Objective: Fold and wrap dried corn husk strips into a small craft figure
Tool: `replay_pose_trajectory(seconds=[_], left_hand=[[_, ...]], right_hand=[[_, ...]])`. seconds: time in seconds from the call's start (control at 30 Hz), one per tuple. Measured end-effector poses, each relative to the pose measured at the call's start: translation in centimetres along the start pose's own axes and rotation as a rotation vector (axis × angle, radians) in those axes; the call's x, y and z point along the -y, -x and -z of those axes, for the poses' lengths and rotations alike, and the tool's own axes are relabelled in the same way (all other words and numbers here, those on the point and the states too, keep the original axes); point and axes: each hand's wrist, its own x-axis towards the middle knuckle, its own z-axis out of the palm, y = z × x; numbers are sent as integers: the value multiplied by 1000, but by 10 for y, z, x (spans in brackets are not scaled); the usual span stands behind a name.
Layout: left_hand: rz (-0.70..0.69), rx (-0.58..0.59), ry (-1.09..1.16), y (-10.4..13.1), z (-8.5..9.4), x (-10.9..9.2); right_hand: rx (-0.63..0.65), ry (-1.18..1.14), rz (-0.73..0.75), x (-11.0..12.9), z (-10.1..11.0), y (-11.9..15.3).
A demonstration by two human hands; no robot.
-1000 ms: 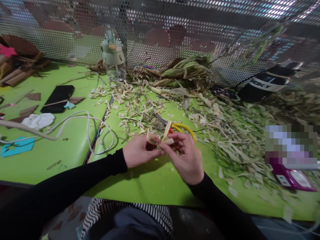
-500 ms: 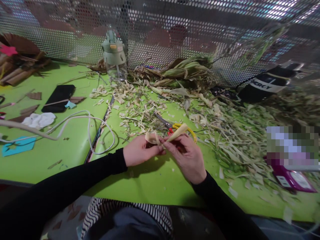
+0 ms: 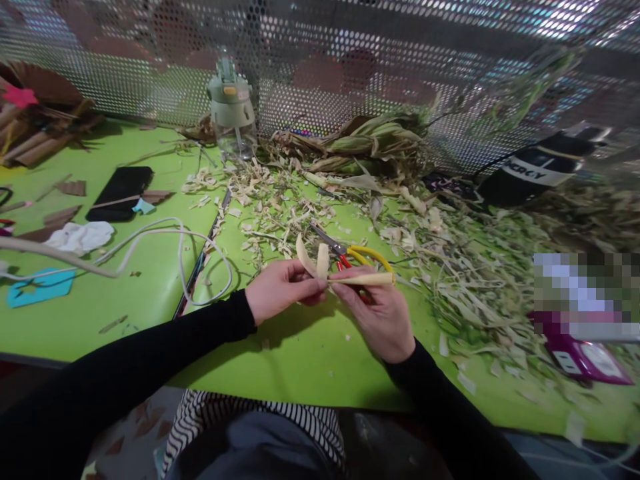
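Pale strips of corn husk [image 3: 323,261] meet between my two hands above the green table. My left hand [image 3: 284,290] pinches them at the crossing, where two ends curl upward. With thumb and fingers closed, my right hand [image 3: 377,310] grips a longer husk strip [image 3: 367,279] that points right. Just beyond my fingers lie scissors [image 3: 345,252] with yellow and red handles, their blades pointing away to the left. How the strips are joined is hidden by my fingertips.
Husk scraps [image 3: 280,200] litter the green table [image 3: 300,367]. A clear water bottle [image 3: 233,117] stands at the back, near a husk bundle [image 3: 370,143]. To the left are a black phone [image 3: 120,193] and a white cable [image 3: 180,267]. A black bottle [image 3: 537,170] leans at right.
The strip in my right hand has swung down from slanting upward to lying nearly level toward the right. At my left hand the husk ends now stand up higher.
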Motion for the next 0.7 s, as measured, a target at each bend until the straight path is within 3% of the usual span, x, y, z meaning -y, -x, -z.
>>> replay_pose_trajectory(seconds=[0.13,0.27,0.4,0.6,0.7], left_hand=[[41,73,-106,0,5,-2],[106,169,-212,1,11,-3],[286,337,-136,0,15,-6],[473,539,-85,2,14,-5],[392,504,-99,3,11,-4]], right_hand=[[91,76,148,-2,10,-3],[290,40,239,-7,17,-7],[394,-64,309,-7,18,-9],[557,-340,222,7,17,-8],[455,-315,121,10,14,-8]])
